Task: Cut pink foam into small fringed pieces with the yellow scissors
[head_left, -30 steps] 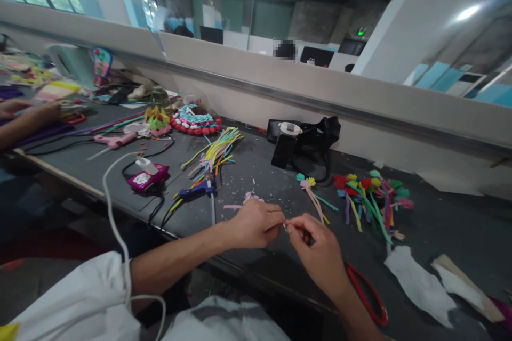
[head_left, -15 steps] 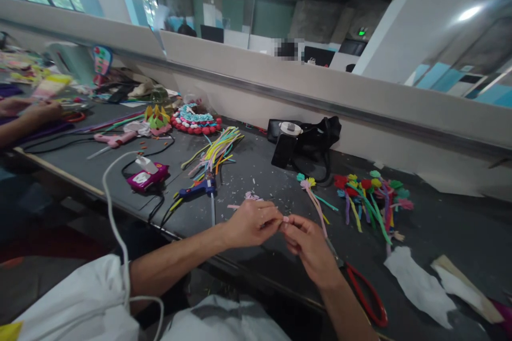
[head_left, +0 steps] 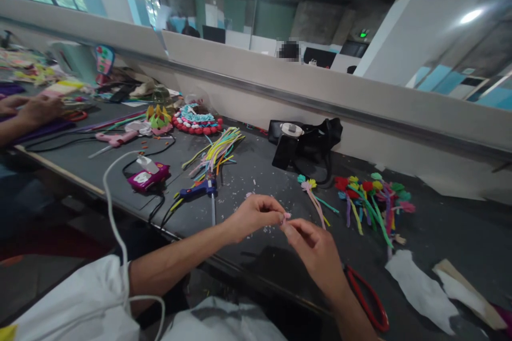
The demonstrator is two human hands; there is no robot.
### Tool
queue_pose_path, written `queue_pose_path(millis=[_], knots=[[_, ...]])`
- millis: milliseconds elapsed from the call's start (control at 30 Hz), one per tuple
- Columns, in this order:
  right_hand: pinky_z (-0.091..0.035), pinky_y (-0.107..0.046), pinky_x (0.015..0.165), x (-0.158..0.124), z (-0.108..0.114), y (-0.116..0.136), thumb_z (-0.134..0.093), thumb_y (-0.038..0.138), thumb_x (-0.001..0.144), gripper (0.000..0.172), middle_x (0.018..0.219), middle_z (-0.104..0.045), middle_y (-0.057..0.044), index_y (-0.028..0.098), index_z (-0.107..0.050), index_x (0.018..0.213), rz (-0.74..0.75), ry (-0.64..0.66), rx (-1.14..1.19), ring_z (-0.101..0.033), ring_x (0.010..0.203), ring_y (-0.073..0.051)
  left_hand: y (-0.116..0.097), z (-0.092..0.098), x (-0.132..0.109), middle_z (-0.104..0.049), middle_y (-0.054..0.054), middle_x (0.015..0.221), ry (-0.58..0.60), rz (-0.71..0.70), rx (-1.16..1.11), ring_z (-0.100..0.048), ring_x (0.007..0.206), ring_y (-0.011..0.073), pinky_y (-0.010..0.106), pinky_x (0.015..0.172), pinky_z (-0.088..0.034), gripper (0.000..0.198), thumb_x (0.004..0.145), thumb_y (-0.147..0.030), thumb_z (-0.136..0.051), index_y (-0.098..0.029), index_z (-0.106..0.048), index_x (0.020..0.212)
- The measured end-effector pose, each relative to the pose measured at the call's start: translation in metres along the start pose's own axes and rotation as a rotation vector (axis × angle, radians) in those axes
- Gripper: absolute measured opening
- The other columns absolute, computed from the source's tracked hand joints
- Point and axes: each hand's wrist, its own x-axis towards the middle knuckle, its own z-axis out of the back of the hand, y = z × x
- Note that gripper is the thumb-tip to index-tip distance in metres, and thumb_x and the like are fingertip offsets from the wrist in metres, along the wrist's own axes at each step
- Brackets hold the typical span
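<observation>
My left hand (head_left: 254, 218) and my right hand (head_left: 314, 248) meet over the dark table near its front edge. Between their fingertips is a small pink fuzzy piece (head_left: 287, 216), apparently pipe cleaner, pinched from both sides. Its lower part is hidden by the fingers. Just beyond my right hand lie pipe-cleaner flowers (head_left: 309, 185) with pink, yellow and teal stems. Scissors with red handles (head_left: 368, 298) rest beside my right forearm, their blades covered by it. Tiny pale clippings (head_left: 236, 192) are scattered around my left hand.
A blue glue gun (head_left: 198, 189) and a bundle of pipe cleaners (head_left: 220, 149) lie to the left, near a purple power socket (head_left: 149, 177). Colourful flowers (head_left: 368, 194) sit at right. A black bag (head_left: 316, 144) leans by the partition. Another person's hands (head_left: 38, 111) work at far left.
Both hands stay together but their fingers have shifted around the pink piece, which now shows more above the fingertips. My left hand's fingers are more arched. The other person's hands moved slightly.
</observation>
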Motion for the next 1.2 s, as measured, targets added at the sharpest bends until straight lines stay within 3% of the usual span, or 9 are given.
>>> queue_pose_path(millis=[133,267,433,600,700,900,967,1067,1200], knots=[[-0.043,-0.02,0.054,-0.002,0.015,0.001,-0.05,0.046,0.091,0.032,0.073,-0.065,-0.001,0.021,-0.07,0.093,-0.005,-0.102,-0.016,-0.058,0.062,-0.013,-0.003,0.002,-0.002,-0.054,-0.004,0.054,-0.016,0.089,-0.242,-0.03,0.042,0.0028,0.02,0.042,-0.017,0.021,0.067,-0.029,-0.076,-0.012,-0.066,0.073],[-0.047,-0.021,0.06,-0.005,0.019,0.007,-0.06,0.041,0.087,0.021,0.079,-0.067,0.0,0.024,-0.069,0.096,0.071,-0.271,-0.078,-0.061,0.067,-0.013,-0.004,0.003,-0.004,-0.049,-0.006,0.05,0.077,0.164,-0.432,-0.023,0.038,0.0011,0.021,0.041,-0.012,0.015,0.068,-0.023,-0.074,-0.012,-0.065,0.073],[-0.048,-0.02,0.061,-0.002,0.008,0.011,-0.064,0.034,0.086,0.016,0.079,-0.067,0.003,0.027,-0.069,0.1,0.19,-0.24,-0.141,-0.06,0.064,-0.01,-0.005,0.001,-0.005,-0.049,-0.006,0.049,0.131,0.172,-0.479,-0.025,0.038,0.0012,0.021,0.041,-0.013,0.013,0.068,-0.02,-0.075,-0.012,-0.066,0.073],[-0.046,-0.019,0.06,0.001,0.002,0.014,-0.062,0.03,0.088,0.009,0.081,-0.066,0.003,0.026,-0.069,0.091,0.211,-0.181,-0.109,-0.06,0.068,-0.01,-0.004,-0.002,-0.006,-0.047,-0.006,0.05,0.098,0.183,-0.396,-0.027,0.041,0.0024,0.021,0.042,-0.014,0.019,0.063,-0.022,-0.078,-0.013,-0.064,0.071],[-0.044,-0.019,0.06,0.001,0.0,0.014,-0.061,0.03,0.088,0.01,0.076,-0.065,0.004,0.025,-0.068,0.084,0.208,-0.197,-0.129,-0.059,0.067,-0.01,-0.004,-0.005,-0.01,-0.047,-0.006,0.054,0.086,0.126,-0.263,-0.03,0.045,0.0039,0.02,0.044,-0.019,0.02,0.067,-0.028,-0.075,-0.013,-0.063,0.073],[-0.043,-0.019,0.06,0.002,-0.004,0.005,-0.06,0.036,0.089,0.014,0.076,-0.066,0.005,0.024,-0.067,0.088,0.147,-0.268,-0.141,-0.058,0.064,-0.009,-0.005,-0.008,-0.018,-0.049,-0.003,0.061,-0.059,-0.469,0.504,-0.04,0.056,0.0082,0.022,0.054,-0.029,0.014,0.079,-0.026,-0.065,-0.013,-0.067,0.084],[-0.042,-0.019,0.059,0.002,-0.007,0.003,-0.059,0.036,0.089,0.015,0.075,-0.065,0.005,0.023,-0.066,0.086,0.155,-0.278,-0.156,-0.057,0.064,-0.01,-0.004,-0.007,-0.018,-0.051,-0.002,0.062,-0.06,-0.564,0.603,-0.042,0.058,0.009,0.023,0.057,-0.03,0.015,0.083,-0.026,-0.061,-0.012,-0.067,0.086],[-0.042,-0.019,0.06,0.001,-0.011,0.002,-0.057,0.036,0.09,0.016,0.074,-0.064,0.005,0.022,-0.065,0.087,0.187,-0.31,-0.153,-0.056,0.064,-0.01,-0.001,-0.007,-0.018,-0.053,0.0,0.064,-0.043,-0.537,0.538,-0.045,0.06,0.0099,0.023,0.057,-0.031,0.02,0.087,-0.028,-0.057,-0.012,-0.068,0.083],[-0.044,-0.019,0.067,-0.001,-0.017,0.002,-0.055,0.03,0.092,0.013,0.081,-0.064,0.003,0.022,-0.064,0.089,0.233,-0.353,-0.134,-0.059,0.073,-0.01,0.001,-0.007,-0.017,-0.048,-0.002,0.06,-0.042,-0.292,0.242,-0.04,0.057,0.0092,0.022,0.053,-0.028,0.027,0.085,-0.036,-0.06,-0.012,-0.066,0.076]])
